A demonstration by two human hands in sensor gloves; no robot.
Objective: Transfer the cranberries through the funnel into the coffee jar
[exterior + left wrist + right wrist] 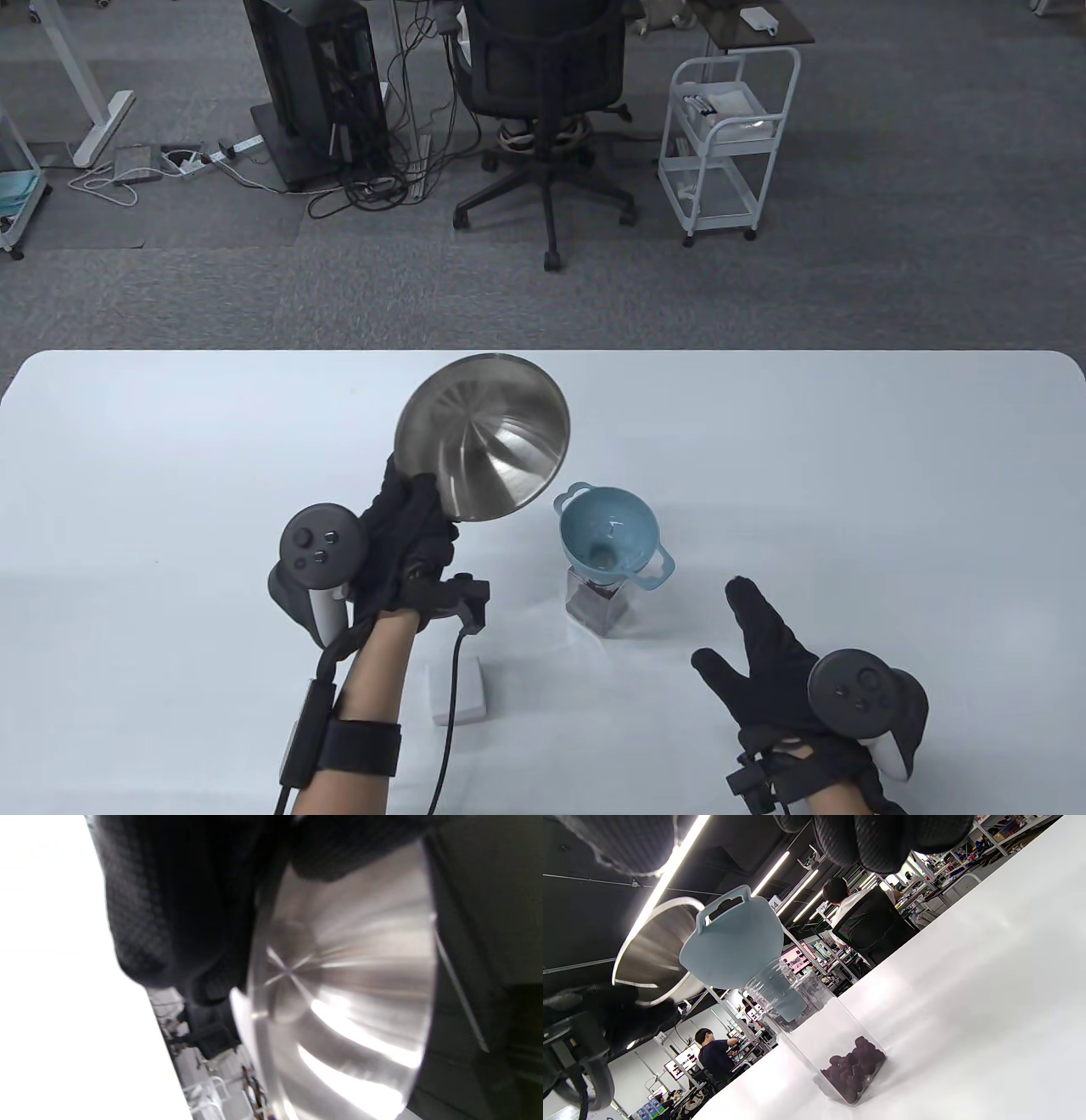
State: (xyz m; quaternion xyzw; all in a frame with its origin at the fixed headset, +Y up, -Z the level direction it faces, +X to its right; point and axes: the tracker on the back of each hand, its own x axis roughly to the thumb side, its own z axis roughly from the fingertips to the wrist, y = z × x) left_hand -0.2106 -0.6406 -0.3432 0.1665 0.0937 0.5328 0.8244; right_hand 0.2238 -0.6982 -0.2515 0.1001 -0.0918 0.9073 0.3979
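My left hand [411, 535] grips the near rim of a steel bowl [484, 437], held above the table and tipped so its empty inside faces up and toward me. The bowl fills the left wrist view [343, 993]. A blue funnel [612, 533] sits in the mouth of a clear jar [598, 604] at the table's middle. Dark red cranberries [855, 1067] lie at the jar's bottom. My right hand [759, 645] rests open on the table to the right of the jar, fingers spread, holding nothing.
A small white block [458, 692] lies on the white table [848, 475] beside my left forearm. An office chair [543, 102], a white cart [730, 136] and cables stand on the floor beyond the far edge.
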